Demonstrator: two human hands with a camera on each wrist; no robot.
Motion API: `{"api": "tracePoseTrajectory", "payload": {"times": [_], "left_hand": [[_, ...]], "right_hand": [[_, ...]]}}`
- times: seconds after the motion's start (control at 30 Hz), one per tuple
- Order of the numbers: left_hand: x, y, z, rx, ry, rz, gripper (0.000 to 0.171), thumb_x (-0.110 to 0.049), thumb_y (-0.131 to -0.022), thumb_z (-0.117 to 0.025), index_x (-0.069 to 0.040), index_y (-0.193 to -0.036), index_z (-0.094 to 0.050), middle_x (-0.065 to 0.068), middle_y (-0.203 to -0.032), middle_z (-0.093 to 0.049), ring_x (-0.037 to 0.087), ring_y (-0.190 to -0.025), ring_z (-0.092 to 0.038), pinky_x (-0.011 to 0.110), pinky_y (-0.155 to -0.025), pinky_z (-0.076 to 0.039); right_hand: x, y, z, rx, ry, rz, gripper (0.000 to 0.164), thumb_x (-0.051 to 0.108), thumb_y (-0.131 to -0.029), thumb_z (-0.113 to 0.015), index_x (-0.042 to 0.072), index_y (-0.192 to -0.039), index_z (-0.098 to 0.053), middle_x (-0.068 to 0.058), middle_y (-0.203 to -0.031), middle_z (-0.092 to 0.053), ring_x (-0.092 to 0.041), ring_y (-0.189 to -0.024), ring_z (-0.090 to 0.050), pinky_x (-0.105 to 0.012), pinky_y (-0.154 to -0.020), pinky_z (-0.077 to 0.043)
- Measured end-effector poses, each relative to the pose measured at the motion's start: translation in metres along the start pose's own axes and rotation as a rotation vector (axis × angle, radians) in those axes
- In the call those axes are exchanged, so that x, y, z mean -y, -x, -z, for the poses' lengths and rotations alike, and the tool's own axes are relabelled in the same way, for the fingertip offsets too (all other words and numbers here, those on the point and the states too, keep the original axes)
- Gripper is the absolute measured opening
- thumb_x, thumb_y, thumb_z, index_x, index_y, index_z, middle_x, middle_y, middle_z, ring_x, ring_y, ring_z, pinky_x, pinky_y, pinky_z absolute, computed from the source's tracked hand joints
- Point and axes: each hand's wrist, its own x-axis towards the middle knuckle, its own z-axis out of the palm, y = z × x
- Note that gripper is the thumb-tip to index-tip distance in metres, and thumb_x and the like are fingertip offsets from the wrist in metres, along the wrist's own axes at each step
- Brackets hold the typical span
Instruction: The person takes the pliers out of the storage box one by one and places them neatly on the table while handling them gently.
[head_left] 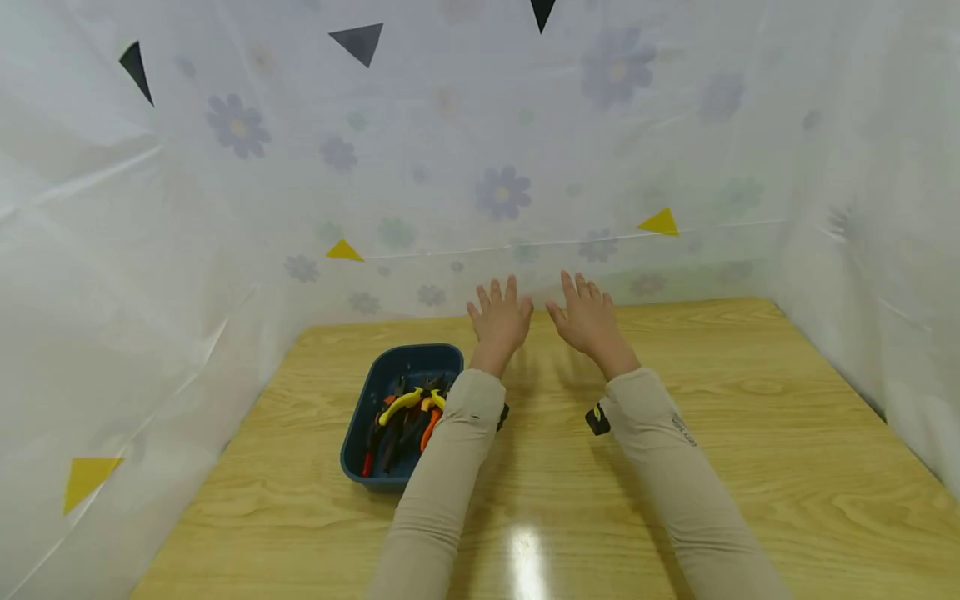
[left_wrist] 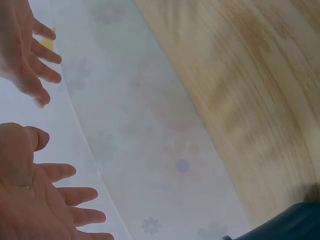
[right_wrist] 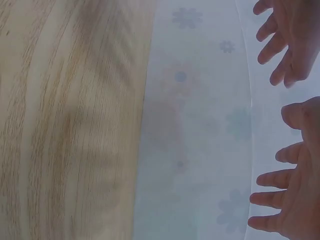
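Both hands are held out over the far part of the table, side by side and apart, with fingers spread and nothing in them. My left hand (head_left: 502,323) is just right of a dark blue bin (head_left: 351,450), and its sleeve covers part of the bin's right side. Several pliers lie in the bin, among them a yellow-handled pair (head_left: 401,403), an orange handle (head_left: 431,429) and a red handle (head_left: 367,463). My right hand (head_left: 590,323) hovers farther right. In the left wrist view, the bin's corner (left_wrist: 290,225) shows at the bottom right.
The wood-grain table (head_left: 750,450) is enclosed by pale flower-patterned sheeting (head_left: 450,150) behind and at both sides. Yellow triangles (head_left: 660,222) and black triangles (head_left: 360,42) are on the sheeting. Each wrist carries a small black device (head_left: 597,419).
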Motion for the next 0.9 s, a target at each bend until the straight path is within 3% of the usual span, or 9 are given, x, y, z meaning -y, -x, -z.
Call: {"api": "tracePoseTrajectory", "payload": {"times": [0.6,0.63,0.67,0.83,0.87,0.9], "left_hand": [[0.001,0.011,0.012,-0.088,0.09,-0.003,0.058,-0.041,-0.105,-0.027,-0.013,-0.155,-0.02,0.011,-0.157,-0.025,0.034,-0.145,-0.016,0.053,-0.115,-0.015],[0.004,0.002,0.003,-0.094,0.078,-0.004,0.059,-0.043,-0.105,-0.025,-0.014,-0.155,-0.019,0.01,-0.158,-0.023,0.033,-0.145,-0.015,0.053,-0.115,-0.014],[0.004,0.002,0.004,-0.092,0.076,-0.003,0.059,-0.043,-0.105,-0.024,-0.013,-0.155,-0.018,0.009,-0.158,-0.023,0.032,-0.145,-0.014,0.052,-0.115,-0.013],[0.002,0.005,0.008,-0.09,0.08,-0.003,0.059,-0.044,-0.105,-0.022,-0.014,-0.156,-0.017,0.008,-0.158,-0.022,0.031,-0.146,-0.014,0.051,-0.116,-0.013],[-0.002,0.015,0.019,-0.084,0.091,-0.004,0.058,-0.041,-0.105,-0.024,-0.013,-0.155,-0.018,0.008,-0.158,-0.023,0.031,-0.146,-0.015,0.051,-0.116,-0.014],[-0.002,0.016,0.019,-0.088,0.094,-0.007,0.058,-0.041,-0.105,-0.025,-0.013,-0.155,-0.019,0.008,-0.158,-0.023,0.031,-0.145,-0.015,0.051,-0.115,-0.015]], "right_hand": [[0.016,0.008,0.003,-0.096,-0.043,0.077,0.067,0.039,-0.104,-0.032,-0.003,-0.153,-0.011,-0.028,-0.153,-0.023,-0.043,-0.14,-0.023,-0.056,-0.113,-0.018],[0.017,0.008,0.003,-0.095,-0.046,0.077,0.067,0.038,-0.104,-0.032,-0.003,-0.153,-0.011,-0.027,-0.153,-0.022,-0.042,-0.14,-0.023,-0.055,-0.113,-0.018],[0.018,0.009,0.004,-0.096,-0.049,0.078,0.066,0.037,-0.104,-0.032,-0.003,-0.153,-0.011,-0.027,-0.153,-0.023,-0.042,-0.14,-0.023,-0.055,-0.113,-0.018],[0.022,0.01,0.006,-0.107,-0.071,0.084,0.065,0.034,-0.105,-0.034,-0.004,-0.152,-0.012,-0.027,-0.152,-0.024,-0.042,-0.139,-0.025,-0.056,-0.112,-0.02],[0.023,0.01,0.005,-0.109,-0.072,0.085,0.065,0.034,-0.105,-0.034,-0.004,-0.152,-0.012,-0.027,-0.152,-0.025,-0.042,-0.139,-0.025,-0.055,-0.112,-0.021],[0.023,0.011,0.005,-0.112,-0.075,0.085,0.065,0.034,-0.105,-0.035,-0.004,-0.152,-0.013,-0.027,-0.152,-0.025,-0.042,-0.139,-0.026,-0.055,-0.112,-0.022]]}}
